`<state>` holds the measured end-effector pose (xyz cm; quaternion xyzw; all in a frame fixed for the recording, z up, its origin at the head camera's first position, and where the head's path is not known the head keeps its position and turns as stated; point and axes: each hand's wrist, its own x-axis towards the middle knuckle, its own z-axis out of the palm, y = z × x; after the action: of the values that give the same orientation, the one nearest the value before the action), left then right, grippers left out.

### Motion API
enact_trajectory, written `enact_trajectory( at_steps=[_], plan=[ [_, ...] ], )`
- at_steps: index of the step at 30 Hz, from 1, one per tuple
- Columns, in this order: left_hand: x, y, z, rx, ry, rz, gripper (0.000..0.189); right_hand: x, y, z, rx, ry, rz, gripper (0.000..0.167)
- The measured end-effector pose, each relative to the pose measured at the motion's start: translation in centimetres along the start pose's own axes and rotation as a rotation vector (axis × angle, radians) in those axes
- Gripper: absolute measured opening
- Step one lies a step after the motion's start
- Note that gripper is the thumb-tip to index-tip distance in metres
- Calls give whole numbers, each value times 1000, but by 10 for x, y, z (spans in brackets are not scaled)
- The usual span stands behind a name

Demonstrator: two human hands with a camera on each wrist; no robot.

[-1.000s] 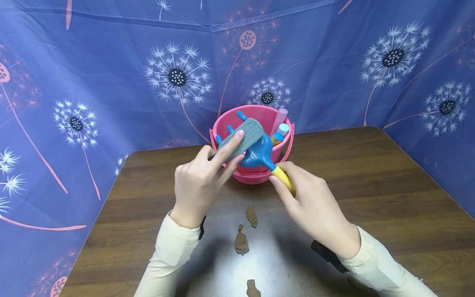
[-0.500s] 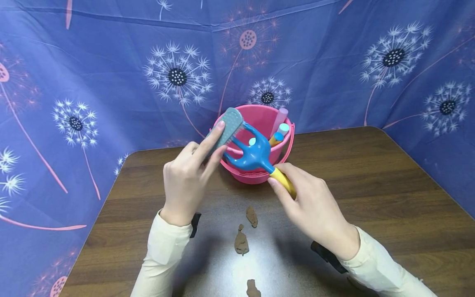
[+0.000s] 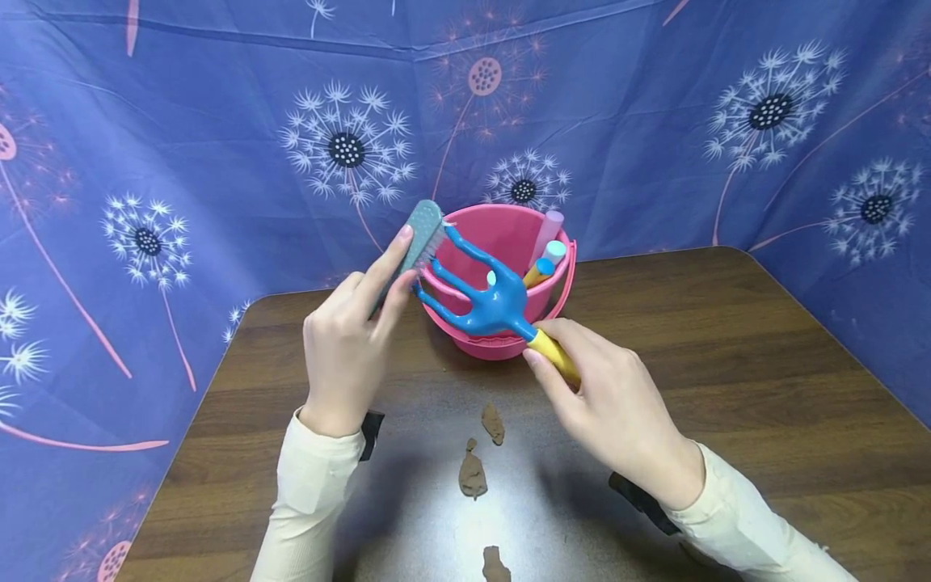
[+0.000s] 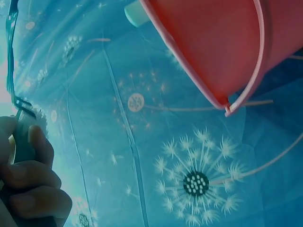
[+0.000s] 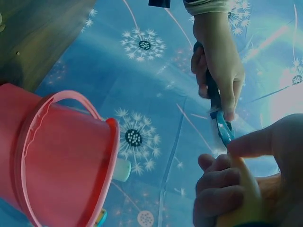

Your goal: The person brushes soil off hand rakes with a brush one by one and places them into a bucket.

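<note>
My left hand [image 3: 345, 343] grips a grey-green brush [image 3: 422, 225], its index finger laid along the back. The pale bristles meet the tine tips of a blue toy rake [image 3: 498, 303]. Around the rake's yellow handle [image 3: 556, 353] my right hand [image 3: 618, 396] is curled, holding the tines up and to the left. Behind and below the rake stands a pink bucket [image 3: 494, 349] with several coloured handles inside. In the left wrist view, curled fingers [image 4: 35, 175] wrap the brush. The right wrist view shows the yellow handle [image 5: 241, 203] in my right hand.
Several brown clumps, one a rounded clump [image 3: 473, 475], lie on the wooden table [image 3: 764, 364] between my forearms. The bucket's pink handle [image 3: 570, 283] hangs on its right side. A blue dandelion-print cloth [image 3: 618, 121] hangs behind and beside the table.
My left hand has drawn the brush leftward along the rake's tines, from near the rake's head out to the tips. The right hand and the rake have stayed nearly still.
</note>
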<state>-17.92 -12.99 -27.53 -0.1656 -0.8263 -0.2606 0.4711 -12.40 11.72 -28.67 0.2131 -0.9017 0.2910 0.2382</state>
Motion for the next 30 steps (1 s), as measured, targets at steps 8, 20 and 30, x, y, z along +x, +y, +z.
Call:
enact_trajectory(
  at_steps=[8, 20, 30],
  plan=[
    [2, -3, -6, 25, 46, -23, 37, 6, 5, -3, 3, -74, 147, 10],
    [-9, 29, 1, -18, -32, 247, 37, 6, 9, 1, 13, -27, 135, 33],
    [-23, 45, 21, 26, -175, 290, 44, 2, 6, 2, -61, 62, 50, 36]
  ],
)
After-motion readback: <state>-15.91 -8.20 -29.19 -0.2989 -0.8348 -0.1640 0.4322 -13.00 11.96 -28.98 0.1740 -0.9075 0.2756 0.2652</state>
